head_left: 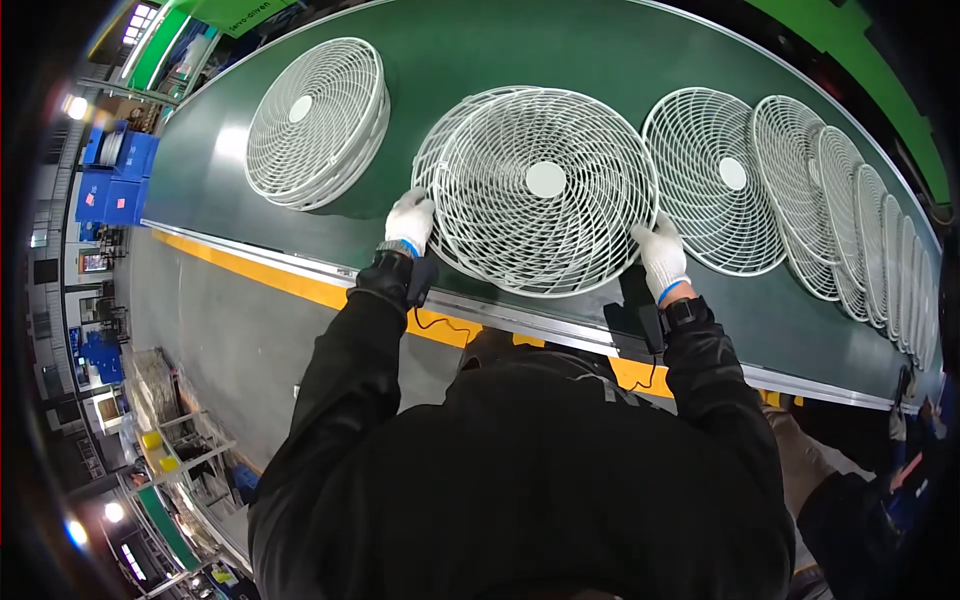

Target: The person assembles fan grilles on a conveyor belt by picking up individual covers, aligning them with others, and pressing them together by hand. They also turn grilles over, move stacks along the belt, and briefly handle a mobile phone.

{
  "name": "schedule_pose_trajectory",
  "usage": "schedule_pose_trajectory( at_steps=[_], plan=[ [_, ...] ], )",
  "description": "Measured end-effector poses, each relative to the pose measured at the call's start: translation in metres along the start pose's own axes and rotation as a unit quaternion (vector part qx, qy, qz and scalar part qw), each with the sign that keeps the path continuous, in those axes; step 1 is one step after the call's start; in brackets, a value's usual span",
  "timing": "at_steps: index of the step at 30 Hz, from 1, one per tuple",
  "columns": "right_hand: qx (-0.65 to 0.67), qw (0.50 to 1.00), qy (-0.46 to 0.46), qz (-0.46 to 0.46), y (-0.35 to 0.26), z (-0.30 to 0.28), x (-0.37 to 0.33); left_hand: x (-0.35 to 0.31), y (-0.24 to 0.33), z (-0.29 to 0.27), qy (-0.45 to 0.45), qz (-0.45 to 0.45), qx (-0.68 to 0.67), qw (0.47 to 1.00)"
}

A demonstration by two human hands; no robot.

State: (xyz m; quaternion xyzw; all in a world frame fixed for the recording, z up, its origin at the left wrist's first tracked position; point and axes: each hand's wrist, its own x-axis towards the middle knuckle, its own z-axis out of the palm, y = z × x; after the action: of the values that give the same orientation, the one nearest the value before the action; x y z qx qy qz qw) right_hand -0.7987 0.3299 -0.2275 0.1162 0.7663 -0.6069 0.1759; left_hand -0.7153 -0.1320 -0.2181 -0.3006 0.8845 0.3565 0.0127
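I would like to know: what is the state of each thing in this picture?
Middle grilles: at least two, overlapping, offset.
Left hand: gloved, at their left rim.
Right hand: gloved, at their right rim.
Left grilles: stacked, apart from the others.
Right grilles: in a row, mostly overlapping.
Green table: bearing the grilles, motion unclear.

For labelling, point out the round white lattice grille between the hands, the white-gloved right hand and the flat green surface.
Round white lattice grille (pixel 546 180): head view, its central disc.
White-gloved right hand (pixel 662 257): head view, its middle.
Flat green surface (pixel 470 48): head view, bare upper part.
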Motion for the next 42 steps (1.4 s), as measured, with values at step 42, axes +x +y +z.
schedule_pose_trajectory(
  at_steps=[42],
  plan=[
    [0.356,0.811,0.462,-0.052,0.057,-0.132,-0.388,0.148,-0.008,-0.039,-0.160,0.183,0.133,0.961]
  ],
)
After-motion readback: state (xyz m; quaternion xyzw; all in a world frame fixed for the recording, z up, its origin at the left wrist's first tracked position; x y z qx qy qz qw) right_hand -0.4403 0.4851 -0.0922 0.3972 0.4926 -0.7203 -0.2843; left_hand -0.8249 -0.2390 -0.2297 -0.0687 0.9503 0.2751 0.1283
